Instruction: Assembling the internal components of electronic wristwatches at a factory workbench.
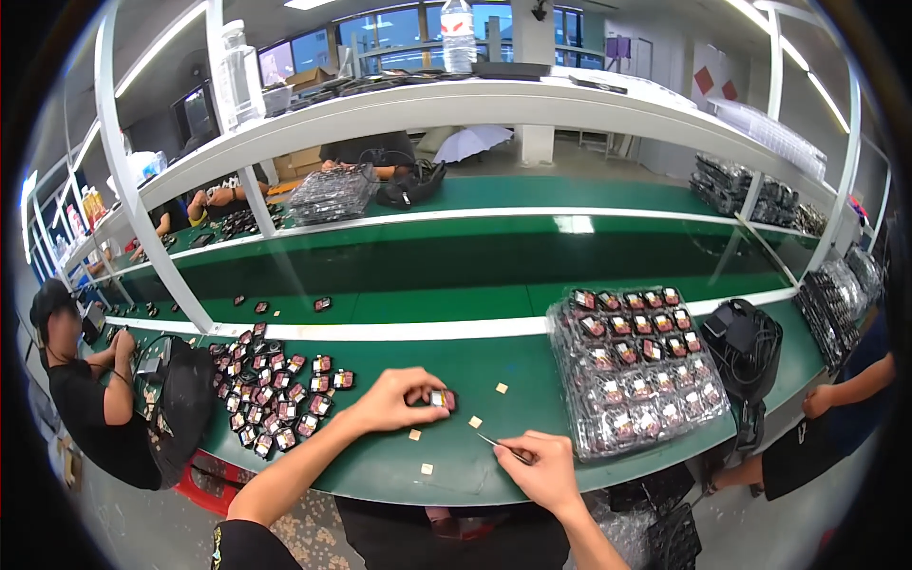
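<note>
My left hand (pixel 391 401) pinches a small black rounded module (pixel 444 399) with a reddish-and-white face between thumb and fingers, just above the green bench. My right hand (pixel 543 467) is closed on a pair of thin tweezers (pixel 505 449), whose tip points up and left. Close to that tip lies a small cream square piece (pixel 475 422), and I cannot tell whether they touch. Several like it are scattered nearby, one square (pixel 415 435) below my left hand and another square (pixel 427 469) nearer the bench's front edge. A loose heap of similar modules (pixel 275 389) spreads left of my left hand.
Stacked clear plastic trays (pixel 560 380) full of modules stand on the right, beside a black bag with cables (pixel 743 347). A white rail (pixel 399 330) crosses behind my hands. A seated person (pixel 104 399) works at left; another person (pixel 845 399) stands at right.
</note>
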`<act>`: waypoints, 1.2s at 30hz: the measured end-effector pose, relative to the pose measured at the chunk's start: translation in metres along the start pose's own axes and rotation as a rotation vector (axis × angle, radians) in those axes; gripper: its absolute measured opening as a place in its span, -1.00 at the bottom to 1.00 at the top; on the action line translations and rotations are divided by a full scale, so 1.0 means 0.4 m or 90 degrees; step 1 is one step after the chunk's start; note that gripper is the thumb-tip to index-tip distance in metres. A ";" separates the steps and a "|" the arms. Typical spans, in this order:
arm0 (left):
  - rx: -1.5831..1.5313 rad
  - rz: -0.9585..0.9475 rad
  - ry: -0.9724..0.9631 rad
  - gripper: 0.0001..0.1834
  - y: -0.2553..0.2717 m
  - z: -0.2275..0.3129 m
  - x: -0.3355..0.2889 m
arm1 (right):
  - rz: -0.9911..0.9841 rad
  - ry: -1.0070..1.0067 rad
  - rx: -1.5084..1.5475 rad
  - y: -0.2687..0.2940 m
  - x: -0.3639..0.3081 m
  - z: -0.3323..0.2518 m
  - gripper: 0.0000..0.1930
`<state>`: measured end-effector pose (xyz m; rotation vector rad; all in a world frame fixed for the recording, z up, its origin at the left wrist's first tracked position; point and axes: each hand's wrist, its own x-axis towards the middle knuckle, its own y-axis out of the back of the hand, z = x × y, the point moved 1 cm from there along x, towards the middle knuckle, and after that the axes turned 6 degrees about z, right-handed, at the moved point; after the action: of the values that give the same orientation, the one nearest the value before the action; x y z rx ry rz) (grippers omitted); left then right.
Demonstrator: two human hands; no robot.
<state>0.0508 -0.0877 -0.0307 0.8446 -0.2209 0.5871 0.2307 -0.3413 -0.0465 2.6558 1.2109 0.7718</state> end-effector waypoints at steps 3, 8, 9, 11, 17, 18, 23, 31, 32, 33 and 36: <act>-0.118 0.077 0.119 -0.61 0.004 -0.022 0.048 | 0.007 0.017 0.013 -0.010 0.010 0.004 -0.87; -0.093 0.004 0.018 -0.58 -0.032 0.121 0.210 | -0.001 0.068 0.059 -0.020 0.025 0.035 -0.87; -0.080 -0.034 -0.005 -0.56 -0.047 0.170 0.249 | -0.001 0.066 0.065 -0.015 0.025 0.026 -0.85; -0.048 -0.089 -0.101 -0.52 -0.112 0.225 0.329 | 0.001 0.043 0.071 -0.002 0.023 0.025 -0.83; -0.023 -0.185 -0.231 -0.49 -0.236 0.274 0.472 | 0.009 0.009 0.088 -0.009 0.006 0.038 -0.82; -0.035 -0.179 -0.269 -0.49 -0.240 0.274 0.485 | 0.011 0.005 0.098 -0.013 0.006 0.038 -0.82; 0.009 -0.123 -0.355 -0.50 -0.233 0.239 0.489 | -0.002 0.006 0.087 -0.021 0.012 0.027 -0.84; 0.226 0.069 -0.178 -0.71 0.005 -0.060 0.367 | -0.005 -0.015 0.079 0.001 0.021 0.001 -0.85; 0.308 0.077 -0.117 -0.70 0.052 -0.122 0.342 | -0.028 -0.031 0.057 0.004 0.020 0.003 -0.86; 0.383 0.078 -0.065 -0.67 0.106 -0.186 0.321 | -0.045 -0.049 0.028 0.009 0.017 0.002 -0.86; 0.639 0.115 0.125 -0.49 0.256 -0.395 0.199 | -0.009 -0.014 0.051 0.008 0.008 -0.001 -0.86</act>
<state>0.0508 0.1165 -0.0359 1.7318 0.2120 0.9649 0.2345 -0.3410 -0.0440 2.7079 1.2811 0.7047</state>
